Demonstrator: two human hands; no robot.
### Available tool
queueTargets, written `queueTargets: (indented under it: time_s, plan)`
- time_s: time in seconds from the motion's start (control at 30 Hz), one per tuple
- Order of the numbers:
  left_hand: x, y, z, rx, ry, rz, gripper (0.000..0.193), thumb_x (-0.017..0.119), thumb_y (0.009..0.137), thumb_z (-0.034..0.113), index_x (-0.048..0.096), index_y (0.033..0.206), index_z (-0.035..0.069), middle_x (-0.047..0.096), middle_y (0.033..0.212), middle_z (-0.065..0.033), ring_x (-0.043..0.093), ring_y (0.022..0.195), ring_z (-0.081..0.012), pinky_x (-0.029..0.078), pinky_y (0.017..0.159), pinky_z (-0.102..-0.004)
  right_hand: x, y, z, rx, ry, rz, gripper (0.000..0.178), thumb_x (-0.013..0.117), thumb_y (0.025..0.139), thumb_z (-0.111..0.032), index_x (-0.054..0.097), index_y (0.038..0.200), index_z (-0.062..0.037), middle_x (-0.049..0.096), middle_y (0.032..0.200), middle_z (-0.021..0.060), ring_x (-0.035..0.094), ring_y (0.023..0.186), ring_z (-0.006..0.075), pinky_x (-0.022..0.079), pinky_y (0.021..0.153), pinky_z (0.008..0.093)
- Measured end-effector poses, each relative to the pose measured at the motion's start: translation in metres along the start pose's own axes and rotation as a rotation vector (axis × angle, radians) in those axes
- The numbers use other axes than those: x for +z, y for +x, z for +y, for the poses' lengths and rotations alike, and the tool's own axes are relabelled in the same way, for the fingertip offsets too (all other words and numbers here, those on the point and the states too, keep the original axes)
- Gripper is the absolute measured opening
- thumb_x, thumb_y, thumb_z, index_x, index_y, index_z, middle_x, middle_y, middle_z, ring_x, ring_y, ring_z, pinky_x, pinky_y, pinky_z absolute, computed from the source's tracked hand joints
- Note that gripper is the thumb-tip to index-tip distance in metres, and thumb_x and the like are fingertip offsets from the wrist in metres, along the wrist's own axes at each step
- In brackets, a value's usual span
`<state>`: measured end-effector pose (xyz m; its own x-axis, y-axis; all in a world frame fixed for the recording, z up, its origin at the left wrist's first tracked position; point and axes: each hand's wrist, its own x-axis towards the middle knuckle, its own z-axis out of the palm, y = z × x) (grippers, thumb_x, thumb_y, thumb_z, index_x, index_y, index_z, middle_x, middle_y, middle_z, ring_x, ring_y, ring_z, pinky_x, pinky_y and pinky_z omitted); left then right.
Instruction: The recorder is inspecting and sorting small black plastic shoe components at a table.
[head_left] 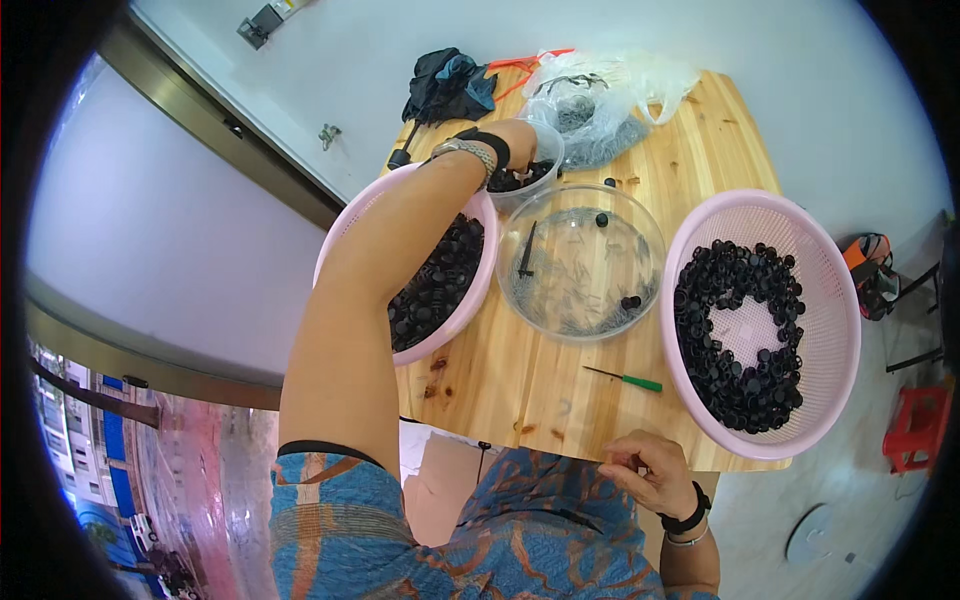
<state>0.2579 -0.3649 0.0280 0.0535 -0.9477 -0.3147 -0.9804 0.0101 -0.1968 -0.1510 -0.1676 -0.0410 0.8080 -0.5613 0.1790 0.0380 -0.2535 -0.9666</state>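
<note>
My left arm stretches across the table, and my left hand (517, 142) is down in a clear round tub (548, 135) of small black parts (512, 180). Its fingers are mostly hidden there, so their grip cannot be made out. By the near table edge, my right hand (650, 472) hovers with loosely curved fingers, thumb and forefinger apart, and nothing visible between them. A wide clear round container (580, 328) stands in the middle, holding many thin clear pieces, a black pointed piece (528, 250) and a few black caps (630, 302).
Pink baskets of black caps stand left (478, 305) and right (835, 345). A green-handled screwdriver (640, 382) lies on the wooden table (490, 390). Plastic bags (620, 85) and a dark folded umbrella (447, 88) are at the back. A red stool (915, 430) stands on the floor, right.
</note>
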Motion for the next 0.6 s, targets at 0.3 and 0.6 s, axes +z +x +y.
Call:
queueTargets:
  time_s: [0.3,0.6]
  plan:
    - [-0.014,-0.036,-0.008,-0.088,-0.649,0.023,0.018,0.06,0.078,0.012,0.066,0.092,0.003,0.066,0.078,-0.0066,0.064,0.069,-0.0116,0.048,0.058,-0.0229,0.001,-0.004,0.002,0.023,-0.01,-0.008,0.018,0.069,0.076,-0.01,0.058,0.088,-0.0016,0.053,0.064,0.0054,0.05,0.049,0.0113,0.037,0.044,0.0222]
    - [-0.041,-0.131,0.024,0.178,-1.411,0.215,0.023,0.06,0.082,0.005,0.055,0.103,-0.003,0.061,0.099,-0.0087,0.06,0.083,-0.012,0.05,0.076,-0.0219,0.005,0.001,-0.038,-0.002,-0.185,-0.071,0.014,0.064,0.08,-0.009,0.056,0.088,-0.0011,0.056,0.072,0.0049,0.051,0.058,0.0102,0.041,0.051,0.0227]
